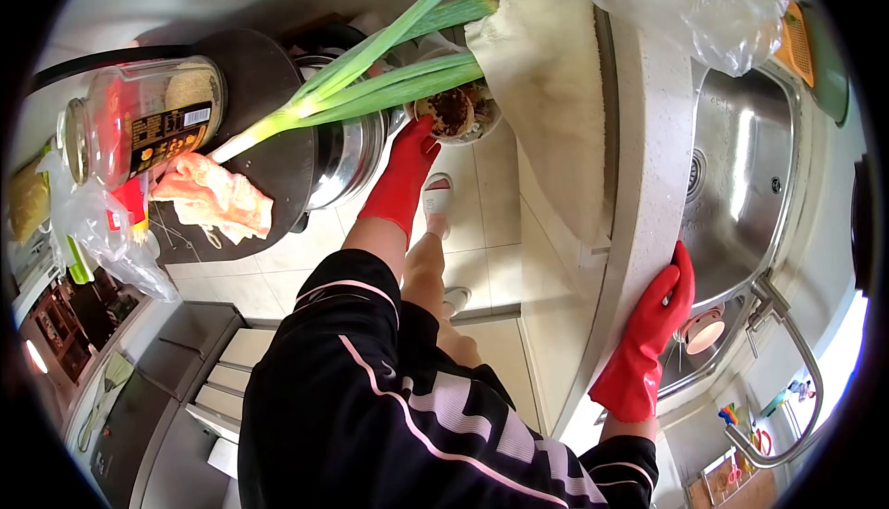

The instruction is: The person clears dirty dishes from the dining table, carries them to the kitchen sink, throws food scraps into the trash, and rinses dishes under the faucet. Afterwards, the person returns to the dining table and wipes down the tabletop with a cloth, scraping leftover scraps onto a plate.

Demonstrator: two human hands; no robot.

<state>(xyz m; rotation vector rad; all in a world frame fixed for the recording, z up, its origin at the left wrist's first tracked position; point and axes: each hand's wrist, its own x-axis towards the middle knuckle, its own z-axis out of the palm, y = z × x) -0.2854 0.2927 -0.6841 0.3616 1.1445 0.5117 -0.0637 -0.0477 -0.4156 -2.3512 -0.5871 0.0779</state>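
Observation:
Red rubber gloves cover both my hands. My left hand (413,164) reaches down to a round, tan-rimmed piece (451,111) coated with dark brown bits; its fingers curl at the near edge. The piece sits over a pale round bin (466,137) holding mixed scraps. Long green onions (370,83) stretch just above that hand, their white end over a dark round surface (255,78). My right hand (656,324) lies with fingers stretched out along the counter edge, by the steel sink (741,157). It holds nothing that I can see.
A large jar (148,120) and a pinkish cloth (218,196) lie on the dark surface, above a steel pot (350,162). A cream towel (565,92) hangs by the counter (653,138). The faucet (806,361) curves at right; a plastic bag (732,18) lies at top.

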